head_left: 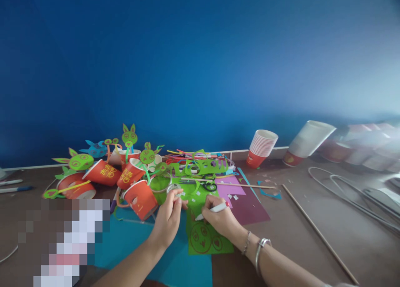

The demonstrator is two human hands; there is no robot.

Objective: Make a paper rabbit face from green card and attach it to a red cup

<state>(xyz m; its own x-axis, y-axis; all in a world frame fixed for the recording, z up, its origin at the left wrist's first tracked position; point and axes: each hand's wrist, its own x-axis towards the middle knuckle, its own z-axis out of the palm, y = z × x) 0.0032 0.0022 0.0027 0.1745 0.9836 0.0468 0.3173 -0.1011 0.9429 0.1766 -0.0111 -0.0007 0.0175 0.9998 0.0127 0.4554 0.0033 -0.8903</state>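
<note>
My right hand [218, 218] grips a white marker [216, 208] with a red end, its tip low over a green paper sheet [226, 248]. On that sheet a round animal face [200, 238] and a smaller ear-like shape [216, 243] are drawn in dark reddish lines. At the sheet's left edge, my left hand [170, 216] is loosely bent with fingers apart, and I see nothing held in it. Just beyond its fingertips lies a small clear round item, perhaps a tape roll [173, 189]. A blue sheet [134, 245] lies beneath the left forearm.
Several red paper cups [140, 200] with green animal cutouts [80, 160] crowd the left. Scissors [210, 183] lie among green scraps. Purple paper [250, 210], a wooden stick [318, 233], stacked cups [262, 147] and a looped cable [343, 187] are to the right. A blue wall [200, 70] stands behind.
</note>
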